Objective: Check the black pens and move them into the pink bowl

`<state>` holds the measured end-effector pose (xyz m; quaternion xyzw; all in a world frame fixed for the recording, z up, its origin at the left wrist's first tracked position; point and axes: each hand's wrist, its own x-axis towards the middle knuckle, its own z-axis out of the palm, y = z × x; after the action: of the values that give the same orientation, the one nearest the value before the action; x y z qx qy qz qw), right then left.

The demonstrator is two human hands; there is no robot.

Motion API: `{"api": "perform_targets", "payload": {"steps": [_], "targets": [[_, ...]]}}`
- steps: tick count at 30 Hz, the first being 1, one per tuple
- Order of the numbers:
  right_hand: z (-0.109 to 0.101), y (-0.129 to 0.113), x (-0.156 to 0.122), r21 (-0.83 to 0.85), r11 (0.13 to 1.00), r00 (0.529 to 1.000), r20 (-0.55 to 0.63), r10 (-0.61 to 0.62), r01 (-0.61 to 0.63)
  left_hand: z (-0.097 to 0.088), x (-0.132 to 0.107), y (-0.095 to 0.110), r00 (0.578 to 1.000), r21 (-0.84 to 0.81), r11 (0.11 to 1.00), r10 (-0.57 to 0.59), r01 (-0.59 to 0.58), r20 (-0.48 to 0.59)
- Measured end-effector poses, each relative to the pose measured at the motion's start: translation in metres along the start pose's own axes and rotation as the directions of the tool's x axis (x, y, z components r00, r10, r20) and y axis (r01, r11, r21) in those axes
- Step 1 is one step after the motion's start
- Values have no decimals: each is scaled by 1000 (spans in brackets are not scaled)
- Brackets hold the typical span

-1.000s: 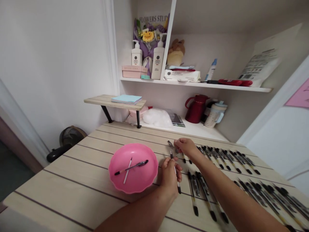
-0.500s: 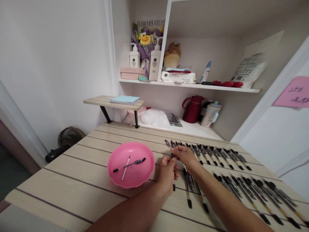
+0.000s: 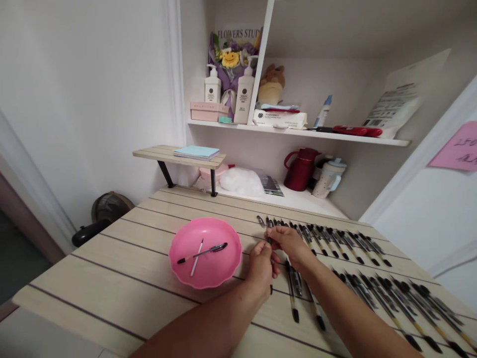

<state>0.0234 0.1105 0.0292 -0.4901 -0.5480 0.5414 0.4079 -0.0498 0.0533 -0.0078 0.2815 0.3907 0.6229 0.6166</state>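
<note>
My left hand (image 3: pixel 262 263) is closed around the barrel of a pen, whose dark lower end (image 3: pixel 271 289) sticks out below the fingers. The fingertips of my right hand (image 3: pixel 288 242) pinch the upper part of the same pen, close above the left hand. A black piece (image 3: pixel 270 224) shows just past the right fingertips; whether it belongs to the held pen I cannot tell. Left of the hands stands a pink scalloped bowl (image 3: pixel 177 271), with a capped pen (image 3: pixel 203 253) lying across a thin white refill (image 3: pixel 196 261) in it.
Several pens and pen parts lie in a back row (image 3: pixel 345 241) and a front row (image 3: pixel 395 303) on the slatted table (image 3: pixel 122 278). A few pens (image 3: pixel 293 296) rest below my right wrist. Behind are a small raised shelf (image 3: pixel 156 153), a red jug (image 3: pixel 301 170) and a tumbler (image 3: pixel 328 180).
The view has shifted slightly, moving everything a little to the right. Both hands keep their grip on the pen, and less of its lower end shows below my left hand.
</note>
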Motion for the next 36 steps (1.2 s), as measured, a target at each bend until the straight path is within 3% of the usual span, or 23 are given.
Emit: {"api": "perform_targets", "payload": {"steps": [13,19,29,36], "targets": [[-4,1,-2,68,994,995,54,81,-85,1,0,1,999,-40,999,-29,27,-33],[-2,4,2,128,991,998,52,42,-49,1,2,1,999,-37,998,-47,46,-28],[4,9,0,193,977,982,180,51,-87,0,2,3,999,-51,998,-30,28,-35],[-1,4,11,245,970,1000,5,-6,4,0,-1,2,996,-68,994,-87,86,-12]]}}
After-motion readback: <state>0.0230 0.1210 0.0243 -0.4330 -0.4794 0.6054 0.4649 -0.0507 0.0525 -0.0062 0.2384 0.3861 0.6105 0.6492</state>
